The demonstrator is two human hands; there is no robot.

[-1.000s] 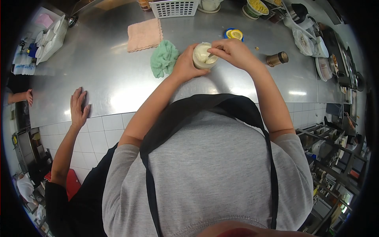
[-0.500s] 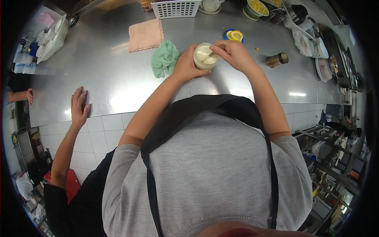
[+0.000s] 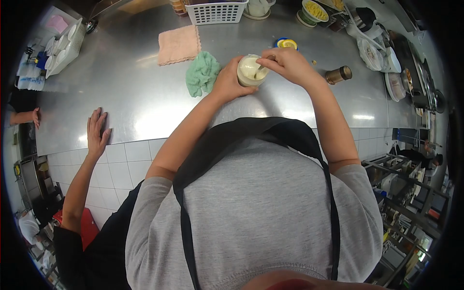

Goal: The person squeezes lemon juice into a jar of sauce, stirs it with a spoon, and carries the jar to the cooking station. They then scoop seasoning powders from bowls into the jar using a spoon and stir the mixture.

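A clear jar (image 3: 251, 81) of creamy white stuff stands near the middle of the steel counter. My left hand (image 3: 228, 81) is wrapped round its left and near side. In my right hand (image 3: 286, 65) is the handle of a spoon (image 3: 259, 71), pinched between the fingers; the spoon's lower end dips into the cream and is hidden there. Left of the jar, close to my left hand, lies a crumpled green cloth (image 3: 203, 73). Beyond my right hand are lemon slices (image 3: 289, 44) on a small blue dish or lid.
A folded peach cloth (image 3: 179, 45) lies behind the green one. A white basket (image 3: 216, 13) stands at the back, a bowl of yellow food (image 3: 315, 10) at back right. To the right lies a brown shaker (image 3: 338, 75). Another person's hand (image 3: 97, 130) rests on the counter at left.
The spoon has shifted slightly within the jar and stands steeper, and my right hand has moved a little with it. My left hand keeps its hold on the jar.
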